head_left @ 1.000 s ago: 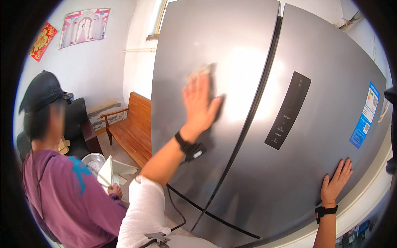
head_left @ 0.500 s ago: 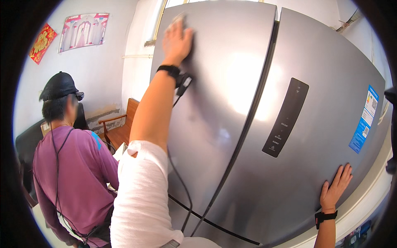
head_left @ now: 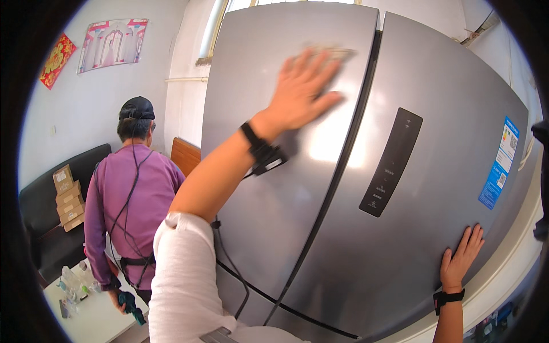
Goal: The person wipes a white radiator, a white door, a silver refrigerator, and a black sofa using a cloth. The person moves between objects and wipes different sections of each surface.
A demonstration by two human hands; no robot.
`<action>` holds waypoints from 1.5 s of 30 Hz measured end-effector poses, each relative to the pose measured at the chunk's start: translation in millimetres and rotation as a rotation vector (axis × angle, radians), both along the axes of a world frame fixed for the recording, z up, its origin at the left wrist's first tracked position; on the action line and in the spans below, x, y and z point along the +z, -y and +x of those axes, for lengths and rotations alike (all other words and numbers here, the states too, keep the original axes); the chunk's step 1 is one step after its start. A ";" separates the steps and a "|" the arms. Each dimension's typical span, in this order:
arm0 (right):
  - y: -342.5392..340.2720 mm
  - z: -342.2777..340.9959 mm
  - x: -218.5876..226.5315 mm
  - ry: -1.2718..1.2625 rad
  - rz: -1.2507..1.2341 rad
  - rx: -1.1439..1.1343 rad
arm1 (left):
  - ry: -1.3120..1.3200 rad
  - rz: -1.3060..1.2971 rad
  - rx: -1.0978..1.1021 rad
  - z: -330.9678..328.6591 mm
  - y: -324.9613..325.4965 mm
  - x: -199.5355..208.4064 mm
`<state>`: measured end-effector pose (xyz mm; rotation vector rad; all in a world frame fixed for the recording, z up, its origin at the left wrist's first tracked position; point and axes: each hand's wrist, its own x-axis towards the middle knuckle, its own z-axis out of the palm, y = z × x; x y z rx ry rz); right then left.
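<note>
A large silver-grey refrigerator (head_left: 269, 188) with two upper doors fills most of the view. My left hand (head_left: 300, 94) is stretched across the upper left door, fingers spread, pressing a beige cloth (head_left: 337, 53) flat to the metal. The cloth is blurred and mostly covered by the fingers. Low on the right door, my right hand (head_left: 462, 257) lies flat with its fingers extended and nothing in it. Between the hands is a dark control panel (head_left: 391, 163). A blue and white label (head_left: 498, 163) sits above my right hand. A black band circles each wrist.
A person in a purple top (head_left: 134, 200) stands at the left, back turned, holding a dark green object (head_left: 131, 307). Beyond are a black sofa (head_left: 43, 211) with stacked cardboard boxes (head_left: 70, 197) and a low white table (head_left: 94, 317) with bottles. A black cable (head_left: 243, 274) hangs from my left arm.
My left hand has swept the cloth rightward across the left door, toward the gap between the doors. My right hand stays put. The person in purple has moved right and turned away.
</note>
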<state>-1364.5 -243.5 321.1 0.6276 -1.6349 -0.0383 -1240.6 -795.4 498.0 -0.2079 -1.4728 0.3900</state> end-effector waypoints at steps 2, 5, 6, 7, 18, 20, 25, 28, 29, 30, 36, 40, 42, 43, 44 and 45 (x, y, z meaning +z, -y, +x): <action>-0.1 -0.9 0.0 -0.001 0.007 -0.009 | -0.024 -0.174 0.000 -6.1 -22.3 46.5; 0.1 -2.0 -0.6 -0.004 0.004 -0.006 | -0.061 -0.129 -0.030 -8.9 -16.8 113.2; 0.0 -2.0 -0.7 -0.006 0.005 -0.006 | -0.049 -0.013 -0.027 -10.7 -6.5 129.5; -0.1 -2.2 -1.1 -0.003 0.004 -0.004 | -0.035 0.105 -0.019 -6.2 11.2 145.4; 0.9 -5.9 0.4 -0.030 0.011 0.012 | -0.129 0.533 0.047 24.3 256.2 -19.5; 1.9 -6.2 0.9 -0.038 0.008 0.030 | -0.164 0.484 0.008 24.5 241.2 -91.1; 3.8 -3.5 2.9 -0.079 0.014 0.033 | -0.048 0.742 -0.012 34.3 124.2 -258.2; 4.1 -1.3 4.1 -0.092 0.018 0.036 | 0.087 0.803 -0.105 34.9 24.1 -319.8; 4.2 -1.3 4.1 -0.098 0.019 0.042 | 0.153 0.803 -0.133 34.3 -10.6 -328.4; 4.2 -1.4 4.5 -0.100 0.018 0.047 | 0.246 0.745 -0.154 33.5 -39.6 -328.7; 5.1 -7.4 3.3 -0.125 0.036 0.064 | 0.324 0.440 -0.136 8.4 -124.2 -268.8; 3.9 -9.7 2.9 -0.144 0.038 0.068 | 0.321 0.333 -0.073 10.6 -117.4 -278.8; 3.2 -9.1 3.9 -0.145 0.029 0.072 | 0.338 0.335 -0.077 18.1 -108.0 -304.5; 3.1 -8.4 4.5 -0.160 0.052 0.074 | 0.329 0.318 -0.060 23.2 -102.1 -319.5; 2.9 -7.8 4.8 -0.169 0.058 0.072 | 0.310 0.325 -0.081 27.8 -92.8 -333.5; 3.4 -7.2 5.3 -0.174 0.048 0.061 | 0.324 0.428 -0.079 31.0 -79.1 -345.3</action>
